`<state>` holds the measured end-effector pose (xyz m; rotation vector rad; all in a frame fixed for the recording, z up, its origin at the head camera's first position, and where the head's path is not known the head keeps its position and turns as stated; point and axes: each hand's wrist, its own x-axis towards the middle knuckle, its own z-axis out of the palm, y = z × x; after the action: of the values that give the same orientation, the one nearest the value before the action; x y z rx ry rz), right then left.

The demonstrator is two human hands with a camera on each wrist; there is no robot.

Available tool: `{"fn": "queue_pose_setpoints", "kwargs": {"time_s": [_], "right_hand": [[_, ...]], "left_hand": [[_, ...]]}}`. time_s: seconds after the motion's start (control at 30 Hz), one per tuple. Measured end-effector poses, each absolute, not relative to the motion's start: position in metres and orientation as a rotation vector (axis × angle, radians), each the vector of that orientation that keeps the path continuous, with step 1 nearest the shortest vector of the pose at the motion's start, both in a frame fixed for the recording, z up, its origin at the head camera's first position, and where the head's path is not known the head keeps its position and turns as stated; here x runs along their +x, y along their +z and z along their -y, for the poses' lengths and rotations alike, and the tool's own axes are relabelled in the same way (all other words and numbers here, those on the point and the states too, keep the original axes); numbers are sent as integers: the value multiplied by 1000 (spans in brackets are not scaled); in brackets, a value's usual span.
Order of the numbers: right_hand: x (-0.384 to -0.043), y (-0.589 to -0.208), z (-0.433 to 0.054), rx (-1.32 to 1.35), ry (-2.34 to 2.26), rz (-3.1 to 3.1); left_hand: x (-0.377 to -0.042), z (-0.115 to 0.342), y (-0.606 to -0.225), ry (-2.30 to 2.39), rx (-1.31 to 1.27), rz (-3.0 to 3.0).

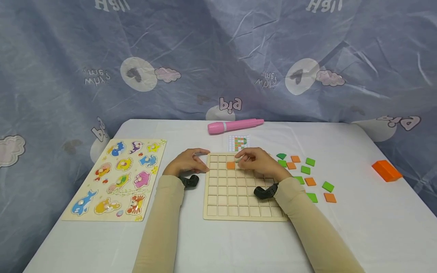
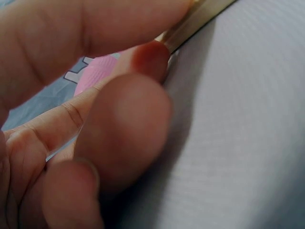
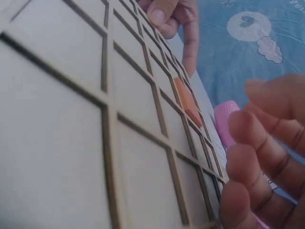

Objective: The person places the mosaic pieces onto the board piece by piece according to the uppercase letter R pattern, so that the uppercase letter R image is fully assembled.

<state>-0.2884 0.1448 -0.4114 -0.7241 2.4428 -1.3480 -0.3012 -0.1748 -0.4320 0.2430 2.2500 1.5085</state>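
Observation:
A wooden grid board lies flat on the table, with one orange square tile in a cell near its upper left. My left hand is at the board's upper left edge, thumb and a finger touching the side. In the left wrist view its other fingers are loosely bent beside the edge. Just right of the tile, over the upper part of the board, hovers my right hand. Its fingers are loosely bent with no tile showing between them in the right wrist view.
Loose green tiles and orange tiles lie scattered right of the board. Behind it are a small pattern card and a pink marker-shaped object. A sea-animal puzzle board lies left; an orange block sits far right.

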Motion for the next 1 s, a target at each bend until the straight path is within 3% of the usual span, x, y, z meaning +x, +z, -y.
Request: {"fn": "queue_pose_setpoints", "kwargs": {"time_s": [1.0], "right_hand": [[-222,-399,-284,-582,-1508,-2551]], "left_hand": [[-300,175,-433,1483,240,-2283]]}}
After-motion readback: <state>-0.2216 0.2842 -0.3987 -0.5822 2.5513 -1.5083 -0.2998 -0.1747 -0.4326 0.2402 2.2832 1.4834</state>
